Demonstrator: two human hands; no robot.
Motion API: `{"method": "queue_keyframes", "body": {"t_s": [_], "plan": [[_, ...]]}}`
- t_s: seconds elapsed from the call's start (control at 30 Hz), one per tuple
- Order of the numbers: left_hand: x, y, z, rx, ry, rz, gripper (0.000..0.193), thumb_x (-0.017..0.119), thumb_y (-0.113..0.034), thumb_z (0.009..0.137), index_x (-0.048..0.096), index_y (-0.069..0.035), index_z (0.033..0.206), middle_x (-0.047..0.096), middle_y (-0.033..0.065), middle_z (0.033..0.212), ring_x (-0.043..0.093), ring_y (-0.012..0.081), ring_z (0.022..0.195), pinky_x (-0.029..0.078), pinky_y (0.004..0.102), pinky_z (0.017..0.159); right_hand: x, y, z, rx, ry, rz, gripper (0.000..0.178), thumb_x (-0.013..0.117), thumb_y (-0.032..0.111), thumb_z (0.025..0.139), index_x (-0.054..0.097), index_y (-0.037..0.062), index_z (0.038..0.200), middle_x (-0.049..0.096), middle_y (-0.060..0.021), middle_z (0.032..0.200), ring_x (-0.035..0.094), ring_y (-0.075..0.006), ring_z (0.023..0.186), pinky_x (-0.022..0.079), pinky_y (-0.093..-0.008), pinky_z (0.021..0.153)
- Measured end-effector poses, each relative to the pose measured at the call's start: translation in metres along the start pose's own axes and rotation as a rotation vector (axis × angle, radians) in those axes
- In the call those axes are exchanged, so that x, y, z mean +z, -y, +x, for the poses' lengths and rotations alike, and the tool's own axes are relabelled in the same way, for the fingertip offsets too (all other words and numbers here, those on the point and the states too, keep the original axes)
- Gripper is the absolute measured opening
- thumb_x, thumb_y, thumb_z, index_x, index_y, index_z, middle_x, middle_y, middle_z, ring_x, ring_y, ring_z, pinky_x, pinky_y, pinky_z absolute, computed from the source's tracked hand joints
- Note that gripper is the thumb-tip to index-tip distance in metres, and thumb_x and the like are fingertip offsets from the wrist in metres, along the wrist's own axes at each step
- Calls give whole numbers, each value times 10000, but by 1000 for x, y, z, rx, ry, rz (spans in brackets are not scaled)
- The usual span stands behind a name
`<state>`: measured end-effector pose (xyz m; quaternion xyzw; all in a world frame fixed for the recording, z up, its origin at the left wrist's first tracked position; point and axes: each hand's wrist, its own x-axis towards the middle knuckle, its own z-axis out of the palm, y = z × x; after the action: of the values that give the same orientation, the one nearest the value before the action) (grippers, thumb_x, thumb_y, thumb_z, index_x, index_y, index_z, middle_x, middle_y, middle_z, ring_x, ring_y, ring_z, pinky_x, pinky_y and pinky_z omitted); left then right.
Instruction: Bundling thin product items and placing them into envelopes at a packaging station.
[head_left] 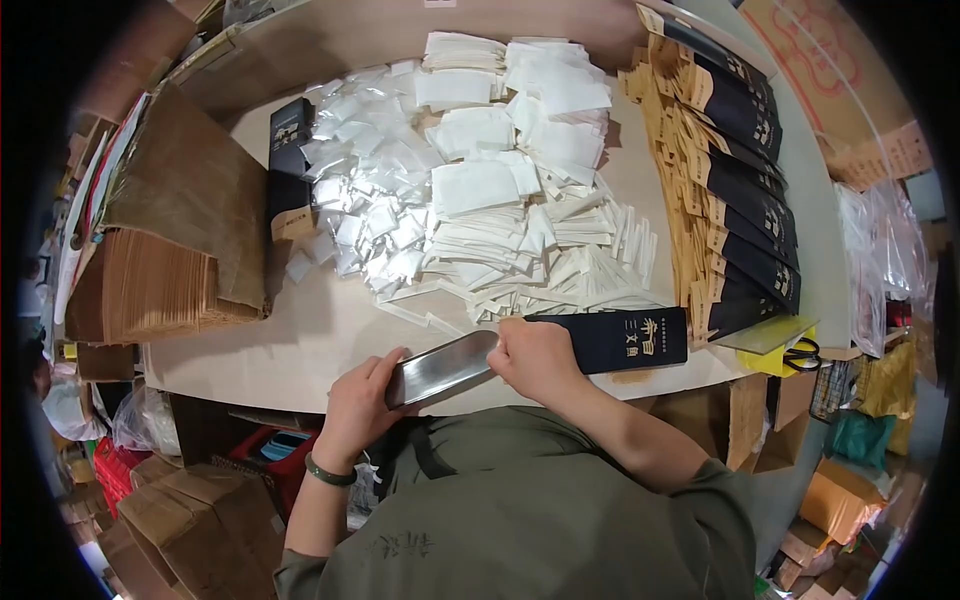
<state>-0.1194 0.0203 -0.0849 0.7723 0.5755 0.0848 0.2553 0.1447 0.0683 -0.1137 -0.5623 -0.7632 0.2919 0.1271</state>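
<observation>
My left hand (pixel 362 402), with a green bangle at its wrist, is closed around one end of a long, shiny metal trough (pixel 443 368) with a rounded far end. My right hand (pixel 538 358) is a fist at the trough's other end, closed on the near end of a dark flat pouch (pixel 632 340) with gold print. Its fingers hide where the pouch and trough meet. Just beyond the hands lie a heap of flat white paper packets (pixel 480 190) and loose white strips (pixel 590 255). Small clear sachets (pixel 375 215) are piled to their left.
A row of overlapping dark and kraft pouches (pixel 740 190) lines the table's right side. An open carton (pixel 190 200) of brown sheets stands at left, beside another dark pouch (pixel 290 165). Black-handled scissors (pixel 802 354) sit at the right edge. Cardboard boxes (pixel 205 525) crowd below.
</observation>
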Motion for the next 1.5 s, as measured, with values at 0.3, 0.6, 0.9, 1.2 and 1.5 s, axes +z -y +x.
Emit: {"method": "queue_keyframes", "body": {"t_s": [0.3,0.6,0.9,1.2,1.5], "plan": [[-2,10,1,-113,-102,-85,732,816,-88,632,546,-118,1312,603,119,953,617,338,862,515,396,761,-26,10,-11,-47,0,-84,365,615,359,906,633,64,691,600,-141,592,615,-348,581,475,-447,532],[7,6,1,-41,-129,-134,699,827,-136,656,548,-124,1296,604,97,927,624,314,830,515,390,713,-17,17,-12,64,48,-119,258,582,271,933,594,34,832,623,-166,618,629,-375,587,484,-483,543],[-11,11,-1,37,-1,30,752,851,-172,616,556,-92,1303,610,114,924,621,335,846,514,408,737,-3,15,2,-3,7,-54,152,621,176,821,594,32,780,625,-176,649,642,-381,633,491,-479,571],[-19,57,49,-62,-412,24,574,772,-307,781,566,-60,1257,566,167,1274,557,364,1153,483,433,948,-51,-4,10,-63,-116,-39,127,658,165,843,634,40,840,619,-159,793,628,-344,782,502,-427,683],[-33,103,73,-73,-670,199,208,620,-82,829,663,-91,1033,648,145,964,621,362,894,501,448,735,-86,-44,39,-211,80,-220,131,693,126,810,609,46,871,606,-145,867,591,-365,891,489,-447,765]]}}
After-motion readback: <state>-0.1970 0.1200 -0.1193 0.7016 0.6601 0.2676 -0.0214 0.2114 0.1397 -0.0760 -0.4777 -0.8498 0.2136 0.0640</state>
